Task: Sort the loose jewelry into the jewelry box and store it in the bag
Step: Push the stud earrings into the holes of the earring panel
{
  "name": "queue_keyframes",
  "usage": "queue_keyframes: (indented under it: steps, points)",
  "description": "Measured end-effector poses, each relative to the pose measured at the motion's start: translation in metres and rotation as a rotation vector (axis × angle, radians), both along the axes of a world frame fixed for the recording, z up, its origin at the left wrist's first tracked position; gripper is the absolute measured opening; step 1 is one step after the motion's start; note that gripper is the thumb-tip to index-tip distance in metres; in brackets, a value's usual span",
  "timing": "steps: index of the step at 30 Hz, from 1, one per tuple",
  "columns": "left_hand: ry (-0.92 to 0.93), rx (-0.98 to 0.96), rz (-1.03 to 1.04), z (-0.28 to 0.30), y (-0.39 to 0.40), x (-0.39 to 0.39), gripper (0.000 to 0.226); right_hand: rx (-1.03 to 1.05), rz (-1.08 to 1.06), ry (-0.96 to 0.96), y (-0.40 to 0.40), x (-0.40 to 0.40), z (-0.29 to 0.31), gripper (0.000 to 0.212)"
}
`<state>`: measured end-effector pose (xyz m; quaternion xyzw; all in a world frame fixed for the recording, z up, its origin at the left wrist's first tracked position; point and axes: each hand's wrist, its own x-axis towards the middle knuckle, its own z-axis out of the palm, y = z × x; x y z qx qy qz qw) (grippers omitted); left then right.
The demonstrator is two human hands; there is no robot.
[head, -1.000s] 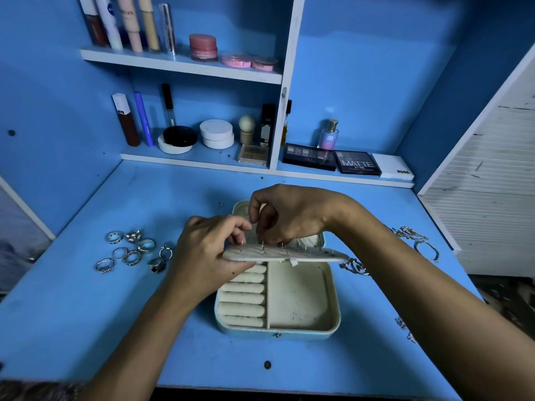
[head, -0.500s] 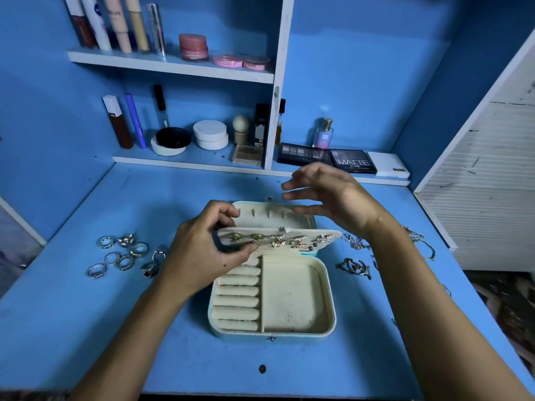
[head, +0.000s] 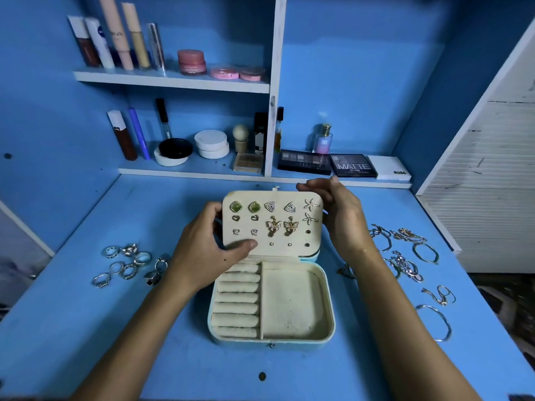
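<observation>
At the centre of the blue surface (head: 173, 357): one pale-blue jewelry box (head: 272, 338), lid open, cream lining. Judged light and rigid-shelled, with a soft padded interior; best carried closed, gripped across its short sides, since the clasp at the front edge looks small.

Earring panel (head: 272, 224): a thin cream card raised upright at the hinge, likely flexible, so it should be held by its edges, not its face. The left hand (head: 202, 256) takes it at the left edge, thumb pressed on the lower front. The right hand (head: 335, 215) has its fingers curved round the upper right corner; whether that grip truly closes on the card cannot be told. Contents: earrings (head: 273, 225) in pairs, namely green stones, triangles, starfish, hearts, butterflies and small studs; a few holes are unfilled.

Base tray: ring rolls (head: 236, 302) at left, holding nothing; open compartment (head: 291, 305) at right, holding nothing.

Loose stock on the surface: rings (head: 127, 264) grouped left of the box; bracelets and chains (head: 411, 256) spread to the right. These are small, slippery and prone to tangle, so lift them singly.

Rear shelves: cosmetics (head: 202, 146). No bag is in view.
</observation>
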<state>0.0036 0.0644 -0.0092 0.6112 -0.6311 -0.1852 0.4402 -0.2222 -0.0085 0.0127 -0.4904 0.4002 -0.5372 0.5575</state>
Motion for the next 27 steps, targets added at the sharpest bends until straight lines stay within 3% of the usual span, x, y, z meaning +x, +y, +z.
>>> queue_keyframes:
  steps: [8,17,23,27]
  points:
    - [-0.077,0.067,0.021,-0.007,-0.008,0.005,0.049,0.011,-0.053,0.132,0.006,0.005,-0.011,0.043]
    - [-0.081,0.013,0.012,-0.016,-0.011,0.009,0.051,-0.103,-0.094,0.282,0.010,0.004,-0.017,0.032]
    - [-0.179,-0.079,0.127,-0.006,-0.022,0.029,0.020,-0.051,-0.070,0.358,0.008,0.005,-0.025,0.033]
    - [-0.296,-0.031,0.178,0.008,-0.033,0.051,0.037,-0.039,-0.056,0.414,0.008,0.003,-0.027,0.035]
